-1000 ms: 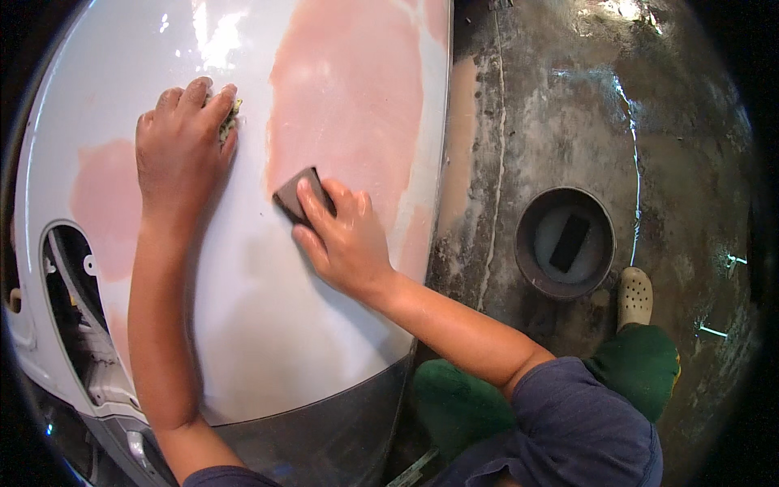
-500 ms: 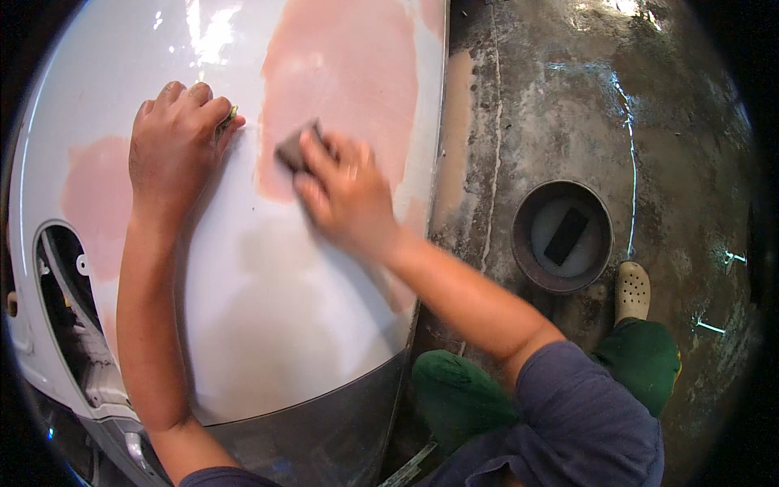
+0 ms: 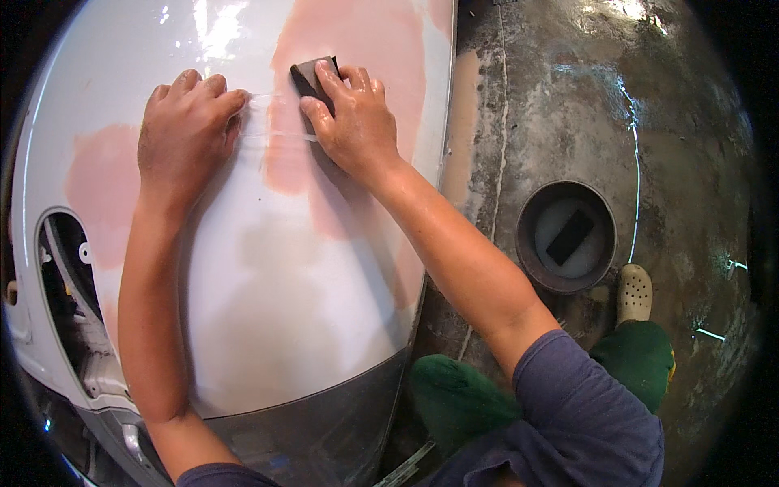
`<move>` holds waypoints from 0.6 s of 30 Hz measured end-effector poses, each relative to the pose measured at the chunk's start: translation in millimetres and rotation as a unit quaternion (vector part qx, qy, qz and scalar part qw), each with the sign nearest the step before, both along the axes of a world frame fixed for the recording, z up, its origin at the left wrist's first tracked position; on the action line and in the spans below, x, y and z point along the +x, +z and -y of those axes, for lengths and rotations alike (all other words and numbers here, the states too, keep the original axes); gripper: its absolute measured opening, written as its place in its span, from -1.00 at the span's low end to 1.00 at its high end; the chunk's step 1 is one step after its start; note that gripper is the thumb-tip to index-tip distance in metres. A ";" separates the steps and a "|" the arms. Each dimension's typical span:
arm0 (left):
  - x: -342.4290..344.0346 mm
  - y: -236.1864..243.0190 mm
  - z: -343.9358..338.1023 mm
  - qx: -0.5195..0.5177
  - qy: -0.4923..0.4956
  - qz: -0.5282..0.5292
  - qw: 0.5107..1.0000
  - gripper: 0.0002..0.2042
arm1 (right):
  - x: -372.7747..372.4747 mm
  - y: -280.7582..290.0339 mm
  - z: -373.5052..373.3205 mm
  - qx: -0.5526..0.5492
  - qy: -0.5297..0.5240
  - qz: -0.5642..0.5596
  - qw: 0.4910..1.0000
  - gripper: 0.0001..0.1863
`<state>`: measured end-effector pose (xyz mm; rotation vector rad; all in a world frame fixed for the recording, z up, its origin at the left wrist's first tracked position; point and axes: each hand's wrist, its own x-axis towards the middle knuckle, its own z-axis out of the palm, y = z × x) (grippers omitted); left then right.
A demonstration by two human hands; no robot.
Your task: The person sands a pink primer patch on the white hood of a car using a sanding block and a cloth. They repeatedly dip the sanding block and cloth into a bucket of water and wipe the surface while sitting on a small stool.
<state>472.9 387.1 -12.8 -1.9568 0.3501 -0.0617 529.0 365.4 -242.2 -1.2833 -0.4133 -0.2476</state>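
A white car body panel (image 3: 235, 203) with pink filler patches (image 3: 357, 32) stands before me. My right hand (image 3: 361, 122) grips a grey-and-black sanding block (image 3: 307, 79) against the large pink patch, fingers over its top. Over the white paint to the left, my left hand (image 3: 185, 134) is closed. What it holds is hidden now; a small yellow-green bit showed at its fingers earlier. Thin pale streaks, seemingly water, run from its fingertips toward the right wrist.
On the wet, stained floor at right stands a dark bucket (image 3: 523, 243) of cloudy water with a black rectangular block (image 3: 570, 237) in it. My beige clog (image 3: 634, 294) is beside it. At left the panel has an oval opening (image 3: 65, 284).
My right hand has moved the sanding block up and slightly right across the pink patch. Pale streaks have appeared at my left hand, and the yellow-green bit is out of sight.
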 end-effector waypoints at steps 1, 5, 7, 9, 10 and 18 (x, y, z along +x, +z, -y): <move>-0.6 -0.7 -1.3 0.005 -0.001 0.003 1.000 -0.85 | -9.7 0.2 0.1 0.006 -0.009 0.015 1.000 -0.42; -3.5 -1.1 1.2 0.024 0.051 0.019 0.998 -0.88 | -105.0 -6.7 17.1 0.031 0.018 0.089 0.995 -0.37; -3.1 -3.4 6.7 0.027 0.059 0.029 0.997 -0.88 | -99.5 -11.4 21.4 0.035 0.033 0.101 0.994 -0.39; -0.5 1.0 3.3 0.010 0.022 0.008 1.000 -0.87 | -47.3 -8.8 5.0 0.047 -0.004 0.090 0.995 -0.41; -0.2 1.0 0.7 -0.001 0.003 0.001 1.000 -0.87 | -17.7 -3.3 2.4 0.017 -0.016 0.048 0.999 -0.45; -3.8 -1.8 1.3 0.024 0.050 0.026 0.998 -0.83 | -101.9 -12.1 26.2 0.035 0.034 0.129 0.990 -0.42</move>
